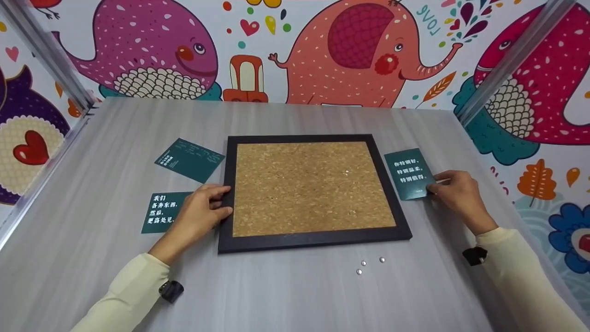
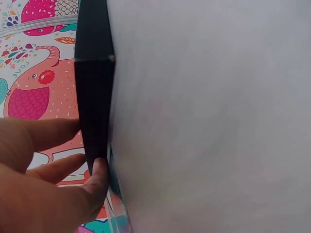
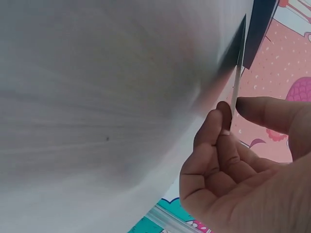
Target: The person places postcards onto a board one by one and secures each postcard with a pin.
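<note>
In the head view a corkboard (image 1: 313,189) with a black frame lies flat on the table. My left hand (image 1: 200,210) rests at its left side, fingers touching the frame's edge; the left wrist view shows the fingertips against the black frame (image 2: 95,97). To the right of the board, my right hand (image 1: 458,196) pinches a green card (image 1: 408,173) with white writing by its lower right edge. Seen edge-on in the right wrist view, the card (image 3: 238,73) is held between thumb and fingers, its near part lifted off the table.
Another green card (image 1: 191,159) lies left of the board, and a third green card (image 1: 159,212) is partly hidden by my left hand. Several small silvery pieces, including one shiny piece (image 1: 382,260), lie in front of the board. Patterned walls (image 1: 350,55) enclose the table (image 1: 295,295).
</note>
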`<act>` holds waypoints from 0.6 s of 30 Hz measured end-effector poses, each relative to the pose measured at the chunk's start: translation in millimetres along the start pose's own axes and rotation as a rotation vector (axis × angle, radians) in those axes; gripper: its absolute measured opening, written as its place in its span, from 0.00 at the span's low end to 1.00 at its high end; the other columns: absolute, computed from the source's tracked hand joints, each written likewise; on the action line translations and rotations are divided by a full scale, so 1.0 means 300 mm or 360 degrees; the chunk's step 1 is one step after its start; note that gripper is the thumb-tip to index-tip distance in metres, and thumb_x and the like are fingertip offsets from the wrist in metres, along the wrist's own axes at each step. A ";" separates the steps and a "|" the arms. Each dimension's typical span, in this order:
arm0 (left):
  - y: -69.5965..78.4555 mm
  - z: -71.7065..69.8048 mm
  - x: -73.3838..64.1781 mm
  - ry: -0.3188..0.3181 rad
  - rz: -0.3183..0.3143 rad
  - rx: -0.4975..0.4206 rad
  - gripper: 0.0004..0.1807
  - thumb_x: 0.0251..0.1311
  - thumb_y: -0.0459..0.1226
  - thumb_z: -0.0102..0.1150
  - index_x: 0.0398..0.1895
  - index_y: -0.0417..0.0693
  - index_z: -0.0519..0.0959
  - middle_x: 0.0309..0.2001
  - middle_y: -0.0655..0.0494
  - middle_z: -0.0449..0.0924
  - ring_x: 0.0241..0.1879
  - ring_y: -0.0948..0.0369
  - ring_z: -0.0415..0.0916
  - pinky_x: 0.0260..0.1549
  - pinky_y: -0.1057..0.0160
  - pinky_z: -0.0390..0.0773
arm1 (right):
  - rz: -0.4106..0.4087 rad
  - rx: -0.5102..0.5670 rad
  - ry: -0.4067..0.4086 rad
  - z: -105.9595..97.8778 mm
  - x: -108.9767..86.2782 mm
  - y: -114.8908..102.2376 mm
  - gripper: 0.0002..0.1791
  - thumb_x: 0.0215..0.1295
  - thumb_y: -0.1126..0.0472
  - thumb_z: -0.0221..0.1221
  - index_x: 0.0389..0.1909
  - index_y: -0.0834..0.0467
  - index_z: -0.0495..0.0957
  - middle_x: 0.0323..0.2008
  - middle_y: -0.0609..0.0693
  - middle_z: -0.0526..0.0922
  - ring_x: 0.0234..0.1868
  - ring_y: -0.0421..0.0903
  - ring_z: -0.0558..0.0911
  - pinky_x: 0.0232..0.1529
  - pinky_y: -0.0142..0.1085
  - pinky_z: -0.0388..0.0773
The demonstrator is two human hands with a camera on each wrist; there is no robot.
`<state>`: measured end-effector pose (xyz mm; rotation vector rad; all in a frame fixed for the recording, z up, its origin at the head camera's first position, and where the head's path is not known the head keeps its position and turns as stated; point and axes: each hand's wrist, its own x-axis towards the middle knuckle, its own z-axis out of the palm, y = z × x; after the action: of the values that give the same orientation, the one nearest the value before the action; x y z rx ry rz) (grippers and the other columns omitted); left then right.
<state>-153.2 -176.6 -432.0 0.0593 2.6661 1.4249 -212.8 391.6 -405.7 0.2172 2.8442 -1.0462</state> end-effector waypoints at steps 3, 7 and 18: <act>0.000 0.000 -0.002 0.0005 0.0006 0.0000 0.29 0.70 0.25 0.67 0.74 0.28 0.76 0.75 0.31 0.71 0.66 0.37 0.81 0.65 0.46 0.82 | 0.0074 0.0064 -0.0001 -0.003 -0.001 0.000 0.28 0.79 0.59 0.64 0.68 0.76 0.76 0.62 0.73 0.79 0.45 0.55 0.86 0.40 0.31 0.84; 0.000 0.000 -0.003 0.0009 0.0025 0.0006 0.29 0.71 0.25 0.67 0.74 0.28 0.76 0.74 0.31 0.72 0.66 0.37 0.81 0.64 0.45 0.82 | 0.0172 0.0230 -0.0007 -0.005 -0.006 0.000 0.26 0.81 0.57 0.64 0.66 0.73 0.76 0.60 0.67 0.79 0.45 0.48 0.86 0.44 0.29 0.85; -0.003 0.002 -0.001 0.0002 0.0021 -0.0001 0.29 0.71 0.25 0.67 0.74 0.28 0.76 0.74 0.31 0.71 0.66 0.36 0.81 0.64 0.44 0.82 | 0.0348 0.0960 0.0002 0.003 -0.020 -0.039 0.14 0.82 0.57 0.63 0.57 0.62 0.76 0.34 0.42 0.86 0.35 0.39 0.85 0.42 0.30 0.85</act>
<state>-152.9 -176.6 -432.9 0.0759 2.6713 1.4302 -208.8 381.7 -398.0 0.5549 2.3478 -1.8055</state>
